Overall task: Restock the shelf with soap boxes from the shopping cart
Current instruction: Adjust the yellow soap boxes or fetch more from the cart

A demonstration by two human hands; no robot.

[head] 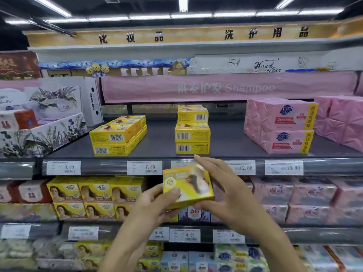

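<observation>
A yellow soap box [186, 184] is held in front of the shelf edge, its printed face toward me. My left hand [155, 203] grips its lower left corner, thumb on the front. My right hand [222, 185] holds its right side, thumb under the bottom edge and fingers reaching over the top. On the dark shelf [161, 140] just above stand two groups of the same yellow boxes: a low double row [115, 136] at left and a taller stack [192, 130] directly above the held box. The shopping cart is out of view.
Pink wrapped soap packs [280, 124] sit on the shelf's right. A floral display carton [41, 122] stands at left. Price tags [144, 167] line the shelf edge. Lower shelves hold more yellow boxes [94, 197] and pink packs [314, 199].
</observation>
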